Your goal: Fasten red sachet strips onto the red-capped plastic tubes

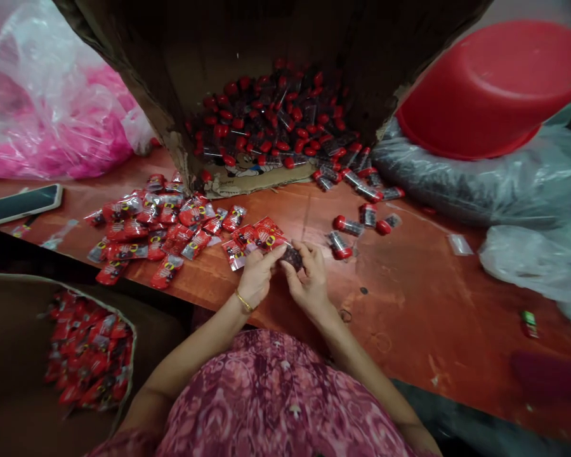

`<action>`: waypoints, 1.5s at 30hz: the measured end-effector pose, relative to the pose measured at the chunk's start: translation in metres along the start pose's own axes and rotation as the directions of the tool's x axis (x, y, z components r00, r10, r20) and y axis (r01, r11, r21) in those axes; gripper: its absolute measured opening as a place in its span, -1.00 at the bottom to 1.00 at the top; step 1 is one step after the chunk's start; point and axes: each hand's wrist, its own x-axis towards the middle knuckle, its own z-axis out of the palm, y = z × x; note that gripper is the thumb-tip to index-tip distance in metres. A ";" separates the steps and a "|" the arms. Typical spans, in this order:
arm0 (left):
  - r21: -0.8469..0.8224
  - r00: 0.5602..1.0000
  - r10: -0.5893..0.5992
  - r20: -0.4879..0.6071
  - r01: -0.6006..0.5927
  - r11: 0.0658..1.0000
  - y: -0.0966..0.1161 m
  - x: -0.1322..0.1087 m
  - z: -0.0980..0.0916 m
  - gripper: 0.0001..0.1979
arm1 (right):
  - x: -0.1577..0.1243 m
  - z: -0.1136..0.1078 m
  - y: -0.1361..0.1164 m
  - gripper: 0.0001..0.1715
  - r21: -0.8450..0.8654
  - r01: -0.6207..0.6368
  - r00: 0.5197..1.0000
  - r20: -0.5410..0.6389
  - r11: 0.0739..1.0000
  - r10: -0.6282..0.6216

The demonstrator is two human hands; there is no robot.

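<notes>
In front of my body, both hands meet at a small dark-filled jar (292, 257) above the table edge. My right hand (311, 282) grips it between thumb and fingers from the right. My left hand (257, 277), with a gold bracelet at the wrist, is closed at the jar's left side, its index finger against it; its other fingers are partly hidden. Red printed packets (247, 238) lie just beyond my left hand. To the left is a pile of shiny red wrapped packs (157, 222). Several red-capped clear jars (347, 225) with dark contents lie to the right.
A tipped cardboard box (266, 181) full of red-capped jars opens toward me. A red tub (485, 89) rests on a filled plastic bag (438, 184). A phone (23, 204) lies at left, above a box of wrapped packs (88, 355). Pink-filled bags (52, 127) stand behind.
</notes>
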 end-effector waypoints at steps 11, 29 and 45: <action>-0.001 0.998 0.061 -0.010 -0.061 0.998 0.009 0.004 -0.003 -0.77 | 0.001 0.003 -0.009 -0.73 0.412 -0.441 0.897 0.175 0.797 0.406; 0.252 0.980 -0.200 0.001 0.193 0.948 0.046 0.005 -0.034 -0.89 | 0.044 0.028 -0.007 -0.56 0.077 -0.117 0.945 0.315 0.990 0.087; 0.813 0.906 0.407 0.116 -0.322 0.485 0.040 0.043 -0.022 -0.81 | 0.012 -0.051 0.092 -0.52 -0.736 -0.196 0.977 -0.094 0.648 0.190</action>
